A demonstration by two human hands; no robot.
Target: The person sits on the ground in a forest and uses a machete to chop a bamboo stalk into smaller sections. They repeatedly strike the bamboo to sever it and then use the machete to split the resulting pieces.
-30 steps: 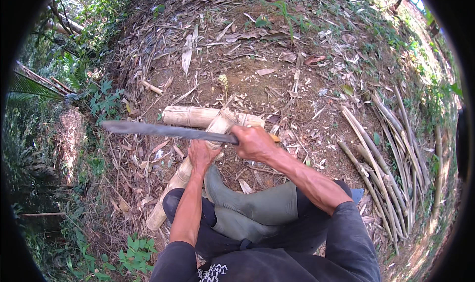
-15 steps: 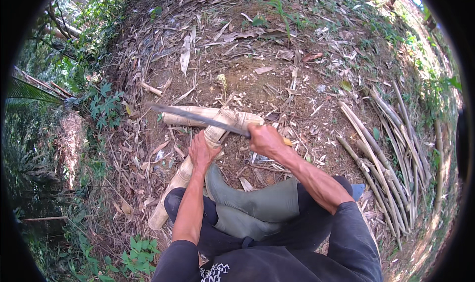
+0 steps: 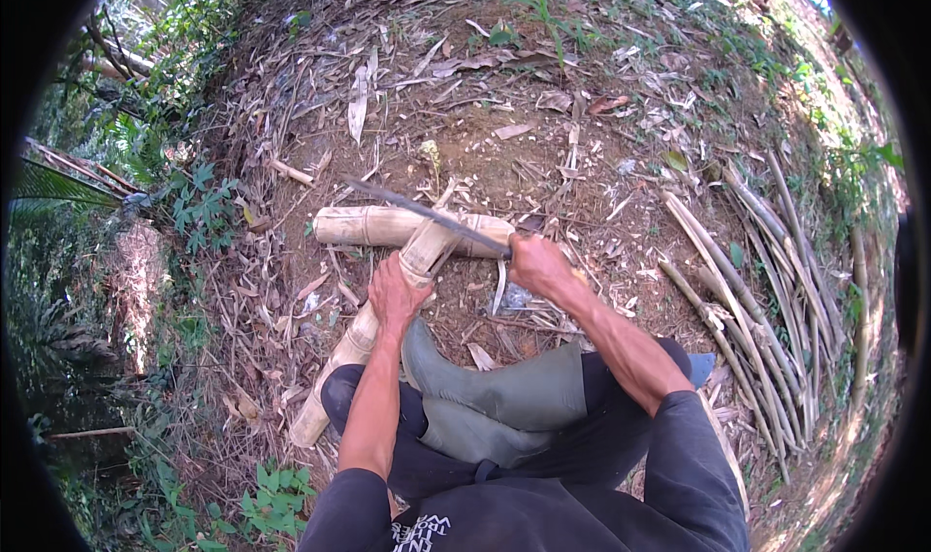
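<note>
My left hand [image 3: 396,293] grips a pale bamboo pole [image 3: 351,346] near its upper end. The pole slants from beside my left knee up to a thicker bamboo log [image 3: 341,225] lying crosswise, and its cut, partly split end rests over that log. Closed round the handle of a long dark machete [image 3: 400,200] is my right hand [image 3: 541,266]. The blade points up and left, passing across the pole's upper end; whether its edge touches the bamboo I cannot tell. Most of the handle is hidden in my fist.
Green rubber boots [image 3: 504,387] on my folded legs lie just below the pole. To the right is a pile of thin sticks [image 3: 747,329]. Wood chips and dry leaves [image 3: 359,106] cover the soil. Green plants [image 3: 204,208] grow along the left.
My right hand has moved a little to the right, drawing the machete along, and the blade now slopes more steeply. My left hand keeps its hold on the bamboo pole.
</note>
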